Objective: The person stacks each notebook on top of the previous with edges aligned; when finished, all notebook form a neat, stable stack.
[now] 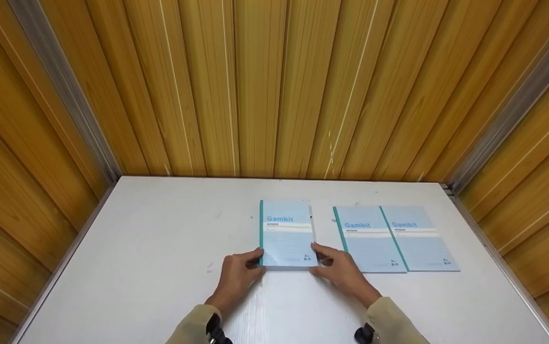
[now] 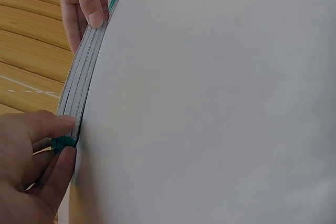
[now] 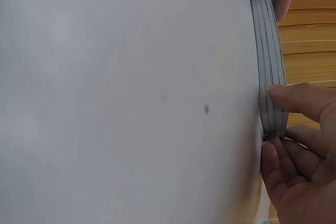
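On the white tabletop (image 1: 160, 229), centre: one stack of light-blue "Gambit" notebooks (image 1: 288, 243), cover up, gripped at both near corners.
Left hand (image 1: 241, 274): I see it holding the near left corner, thumb and fingers bent about the edges. Right hand (image 1: 340, 271): same hold, near right corner. From both wrist views I note several layers along the near edge, with thumbs against it; whether the underside touches the table I cannot tell. Spine: teal, to the left. Further right, I list two matching items, covers up: an inner notebook (image 1: 367, 243), its near left corner behind the right hand, and an outer notebook (image 1: 420, 239), just beside it. Also noted: beige sleeves (image 1: 193, 325); wood-grain panels (image 1: 255, 86) behind the table.
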The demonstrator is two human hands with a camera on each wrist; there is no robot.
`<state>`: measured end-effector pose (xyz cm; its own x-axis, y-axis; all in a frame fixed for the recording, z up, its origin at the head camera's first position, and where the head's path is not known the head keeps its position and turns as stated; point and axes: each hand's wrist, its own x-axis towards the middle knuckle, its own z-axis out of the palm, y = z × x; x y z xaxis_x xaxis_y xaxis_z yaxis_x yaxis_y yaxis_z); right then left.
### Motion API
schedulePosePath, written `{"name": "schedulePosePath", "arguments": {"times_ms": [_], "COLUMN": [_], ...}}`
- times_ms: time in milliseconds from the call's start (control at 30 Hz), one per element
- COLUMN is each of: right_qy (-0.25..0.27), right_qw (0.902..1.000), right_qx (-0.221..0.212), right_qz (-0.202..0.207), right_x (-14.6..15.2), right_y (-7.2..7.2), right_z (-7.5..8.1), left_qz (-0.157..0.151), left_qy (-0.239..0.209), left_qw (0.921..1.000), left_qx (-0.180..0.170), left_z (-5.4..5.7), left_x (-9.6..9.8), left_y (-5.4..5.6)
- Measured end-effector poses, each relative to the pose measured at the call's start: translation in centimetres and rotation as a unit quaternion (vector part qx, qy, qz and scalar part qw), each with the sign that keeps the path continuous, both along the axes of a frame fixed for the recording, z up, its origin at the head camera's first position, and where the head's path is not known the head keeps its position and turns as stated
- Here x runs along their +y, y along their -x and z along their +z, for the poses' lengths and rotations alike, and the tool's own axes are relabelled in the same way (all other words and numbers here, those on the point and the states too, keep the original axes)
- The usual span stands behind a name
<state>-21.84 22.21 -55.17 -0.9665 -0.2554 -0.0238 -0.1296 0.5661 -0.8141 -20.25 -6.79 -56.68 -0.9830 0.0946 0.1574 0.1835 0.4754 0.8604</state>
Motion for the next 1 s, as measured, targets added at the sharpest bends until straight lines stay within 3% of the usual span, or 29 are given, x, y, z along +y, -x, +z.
{"name": "schedulePosePath", "arguments": {"times_ms": [333,1000], "right_qy": [0.008,0.005], "right_qw": [0.9997,0.9993], "right_qx": [-0.001,-0.021], "right_qz": [-0.022,-0.03], "right_x": [-0.22,-0.22], "right_y": [-0.07,0.03], "right_z": [-0.22,-0.37], "left_qz": [0.014,-0.012], "left_qy": [0.005,-0.003], "left_qw": [0.9999,0.9999], "left_qx": [-0.007,0.003], "left_z": [0.01,0.0], "left_x": [0.18,-0.21], "left_y": [-0.08,0.04]}}
